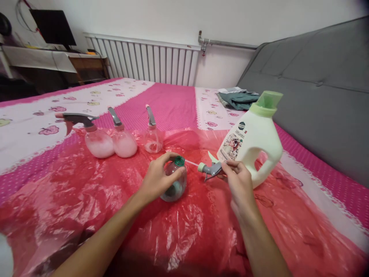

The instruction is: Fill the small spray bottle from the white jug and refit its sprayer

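My left hand (161, 175) is wrapped round the shoulder of a clear round spray bottle (176, 188), whose green threaded neck (180, 161) is uncapped. The bottle tilts a little to the right on the red plastic sheet (121, 215). In my right hand (238, 179) is a grey and light-green trigger spray head (211, 168), lying sideways with its thin dip tube pointing left at the bottle's neck. The tube's tip is close to the neck; I cannot tell if it touches. Right behind my right hand stands a pale green detergent jug (259, 134) with a green cap.
Several pink-and-grey spray bottles stand at the back left: two with whitish foam (99, 144) (125, 144) and one holding little liquid (153, 140). Folded clothes (239, 99) lie on the patterned bed cover (173, 98). A grey headboard (314, 84) rises at the right, a radiator (144, 59) behind.
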`<state>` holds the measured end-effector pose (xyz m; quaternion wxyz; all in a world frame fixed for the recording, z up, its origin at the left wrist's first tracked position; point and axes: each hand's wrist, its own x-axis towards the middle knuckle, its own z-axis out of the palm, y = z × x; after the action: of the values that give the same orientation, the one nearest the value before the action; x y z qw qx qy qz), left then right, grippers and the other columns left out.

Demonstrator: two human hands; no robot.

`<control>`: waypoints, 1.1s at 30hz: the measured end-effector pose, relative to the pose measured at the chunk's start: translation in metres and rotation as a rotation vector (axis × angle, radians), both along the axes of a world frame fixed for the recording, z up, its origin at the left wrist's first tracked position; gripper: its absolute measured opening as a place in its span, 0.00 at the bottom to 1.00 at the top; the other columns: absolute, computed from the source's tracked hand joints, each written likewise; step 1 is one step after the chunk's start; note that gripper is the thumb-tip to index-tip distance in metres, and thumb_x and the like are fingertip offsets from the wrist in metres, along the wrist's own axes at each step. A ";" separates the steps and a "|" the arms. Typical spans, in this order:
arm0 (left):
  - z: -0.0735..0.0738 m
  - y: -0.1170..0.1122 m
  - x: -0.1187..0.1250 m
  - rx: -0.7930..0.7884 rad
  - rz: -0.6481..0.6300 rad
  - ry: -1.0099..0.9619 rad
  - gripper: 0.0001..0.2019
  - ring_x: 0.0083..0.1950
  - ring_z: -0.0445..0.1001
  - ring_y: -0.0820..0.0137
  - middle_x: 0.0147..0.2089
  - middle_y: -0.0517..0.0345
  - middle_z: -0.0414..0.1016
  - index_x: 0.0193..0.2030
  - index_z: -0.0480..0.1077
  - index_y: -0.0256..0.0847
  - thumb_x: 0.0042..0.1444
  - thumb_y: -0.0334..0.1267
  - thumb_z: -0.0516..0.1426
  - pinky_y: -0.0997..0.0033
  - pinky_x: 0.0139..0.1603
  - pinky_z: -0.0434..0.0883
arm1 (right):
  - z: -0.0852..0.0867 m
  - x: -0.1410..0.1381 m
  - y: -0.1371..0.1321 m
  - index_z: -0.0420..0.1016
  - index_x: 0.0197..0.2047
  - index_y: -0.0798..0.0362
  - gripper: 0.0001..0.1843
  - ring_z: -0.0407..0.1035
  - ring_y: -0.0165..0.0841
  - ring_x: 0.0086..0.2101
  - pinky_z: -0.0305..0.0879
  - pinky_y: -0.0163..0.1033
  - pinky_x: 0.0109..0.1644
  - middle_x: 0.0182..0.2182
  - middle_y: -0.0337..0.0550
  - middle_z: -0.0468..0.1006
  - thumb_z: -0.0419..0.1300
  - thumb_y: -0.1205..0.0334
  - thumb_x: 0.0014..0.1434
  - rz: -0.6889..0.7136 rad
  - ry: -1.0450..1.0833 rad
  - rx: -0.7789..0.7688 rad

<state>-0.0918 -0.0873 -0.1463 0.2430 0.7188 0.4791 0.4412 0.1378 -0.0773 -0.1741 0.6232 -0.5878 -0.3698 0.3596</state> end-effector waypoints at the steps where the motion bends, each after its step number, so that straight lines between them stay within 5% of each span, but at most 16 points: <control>1: 0.001 0.000 -0.001 0.011 0.045 -0.028 0.09 0.49 0.80 0.60 0.46 0.54 0.83 0.45 0.74 0.42 0.59 0.40 0.62 0.58 0.54 0.75 | -0.002 -0.002 0.000 0.69 0.38 0.50 0.18 0.77 0.35 0.31 0.78 0.43 0.34 0.31 0.39 0.78 0.67 0.49 0.49 0.032 -0.028 -0.034; 9: 0.005 0.000 -0.013 0.186 0.314 -0.279 0.09 0.47 0.81 0.62 0.44 0.55 0.83 0.44 0.75 0.42 0.59 0.41 0.62 0.60 0.55 0.75 | -0.015 0.002 0.000 0.71 0.33 0.49 0.05 0.74 0.37 0.31 0.68 0.40 0.37 0.27 0.40 0.79 0.61 0.59 0.52 0.226 -0.459 -0.233; 16: 0.015 0.004 -0.023 0.277 0.512 -0.360 0.09 0.47 0.81 0.63 0.45 0.55 0.84 0.44 0.74 0.42 0.59 0.41 0.62 0.61 0.52 0.76 | -0.013 0.011 -0.001 0.73 0.49 0.51 0.14 0.75 0.40 0.36 0.59 0.40 0.40 0.30 0.41 0.80 0.55 0.63 0.60 0.228 -0.732 -0.289; 22: 0.004 0.014 -0.032 0.062 0.367 -0.109 0.10 0.47 0.81 0.59 0.43 0.54 0.84 0.43 0.75 0.42 0.58 0.44 0.61 0.59 0.52 0.74 | -0.005 0.013 -0.010 0.77 0.43 0.48 0.09 0.72 0.41 0.31 0.54 0.40 0.36 0.27 0.41 0.78 0.61 0.61 0.57 0.163 -0.829 -0.267; 25: 0.001 0.013 -0.033 0.023 0.336 0.044 0.10 0.47 0.81 0.57 0.43 0.54 0.83 0.44 0.74 0.43 0.60 0.44 0.59 0.58 0.51 0.73 | 0.010 0.012 -0.015 0.76 0.36 0.47 0.04 0.67 0.38 0.27 0.52 0.41 0.34 0.26 0.41 0.76 0.62 0.58 0.57 0.039 -0.830 -0.208; 27: 0.002 0.012 -0.032 0.035 0.368 0.081 0.10 0.48 0.81 0.56 0.45 0.53 0.82 0.45 0.72 0.44 0.60 0.44 0.57 0.56 0.52 0.72 | 0.022 0.013 -0.014 0.76 0.40 0.47 0.09 0.67 0.38 0.29 0.57 0.42 0.36 0.29 0.42 0.76 0.59 0.54 0.61 -0.119 -0.810 -0.128; 30: 0.003 0.012 -0.029 0.049 0.405 0.083 0.14 0.50 0.79 0.54 0.48 0.51 0.81 0.48 0.70 0.43 0.57 0.44 0.58 0.53 0.55 0.72 | 0.031 0.021 -0.008 0.70 0.56 0.52 0.22 0.70 0.46 0.47 0.63 0.49 0.53 0.46 0.52 0.75 0.58 0.52 0.60 -0.423 -0.750 -0.007; 33: 0.004 0.012 -0.026 0.060 0.469 0.063 0.20 0.51 0.79 0.52 0.49 0.48 0.80 0.49 0.67 0.41 0.51 0.44 0.61 0.49 0.57 0.72 | 0.024 0.039 0.001 0.63 0.65 0.58 0.38 0.53 0.60 0.65 0.48 0.65 0.68 0.63 0.67 0.62 0.62 0.49 0.55 -0.646 -0.654 0.022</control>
<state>-0.1177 -0.0753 -0.1427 0.0974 0.6081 0.6271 0.4770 0.1768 -0.0763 -0.1497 0.5601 -0.7491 -0.3484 -0.0615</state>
